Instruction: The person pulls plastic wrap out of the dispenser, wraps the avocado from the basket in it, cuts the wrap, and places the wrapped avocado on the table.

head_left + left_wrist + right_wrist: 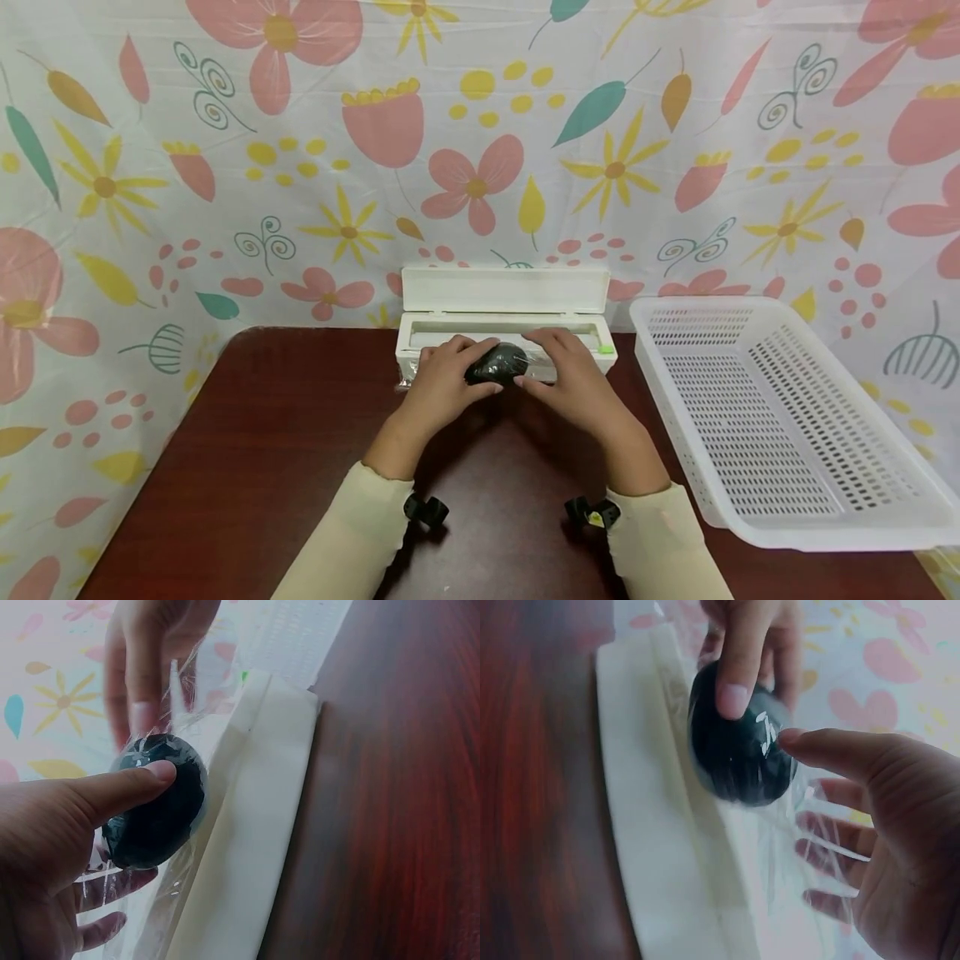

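Presently, we find the left hand point(446, 379) gripping a dark rounded object point(501, 364), its thumb laid across the upper face and its other fingers beneath. We record the right hand point(577, 383) with fingers spread on the opposite side — the thumb tip is at the object's edge, and strands of clear film point(832, 844) run across the fingers. Whether that thumb presses the object or only the film, we cannot tell. The object is wrapped in film, which catches the light, and is held up at the front of a long white box point(510, 317). We note the box's lid point(506, 290) raised at the back and a green mark point(605, 350) at its right end. Both stand on a dark reddish table point(262, 467). To the right, we log a white perforated basket point(840, 537) — behind everything, a flowered cloth point(480, 108).
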`<state>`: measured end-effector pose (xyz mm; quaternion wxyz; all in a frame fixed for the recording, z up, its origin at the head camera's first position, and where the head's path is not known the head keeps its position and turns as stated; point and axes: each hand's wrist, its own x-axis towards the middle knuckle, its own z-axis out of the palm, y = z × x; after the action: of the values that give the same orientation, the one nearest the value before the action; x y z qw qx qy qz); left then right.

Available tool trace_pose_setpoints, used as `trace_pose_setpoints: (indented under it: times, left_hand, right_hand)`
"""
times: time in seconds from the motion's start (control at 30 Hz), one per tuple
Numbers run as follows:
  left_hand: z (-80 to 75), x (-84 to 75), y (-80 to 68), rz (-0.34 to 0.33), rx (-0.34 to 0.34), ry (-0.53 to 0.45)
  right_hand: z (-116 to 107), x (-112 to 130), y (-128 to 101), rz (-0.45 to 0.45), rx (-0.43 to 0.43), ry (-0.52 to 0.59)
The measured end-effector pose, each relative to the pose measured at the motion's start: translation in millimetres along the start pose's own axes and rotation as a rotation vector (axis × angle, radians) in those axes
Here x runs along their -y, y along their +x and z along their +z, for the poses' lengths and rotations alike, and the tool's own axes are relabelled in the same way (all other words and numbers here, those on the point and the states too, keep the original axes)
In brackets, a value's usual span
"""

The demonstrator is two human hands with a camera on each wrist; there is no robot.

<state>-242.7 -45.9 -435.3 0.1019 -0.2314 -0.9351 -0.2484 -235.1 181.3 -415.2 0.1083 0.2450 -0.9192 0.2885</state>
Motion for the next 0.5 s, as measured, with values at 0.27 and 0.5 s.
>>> trace_pose_setpoints:
  times: [0.27,0.5]
  left_hand:
    - [-5.3,2.6,5.2,-0.069,0.015,-0.092]
    - [-6.7,2.7,7.3,-0.063,-0.029,-0.127]
  right_hand:
    - [11,15,5,-0.142,-0.009,-0.057]
    - [18,11,8,-0.080,-0.025,-0.074]
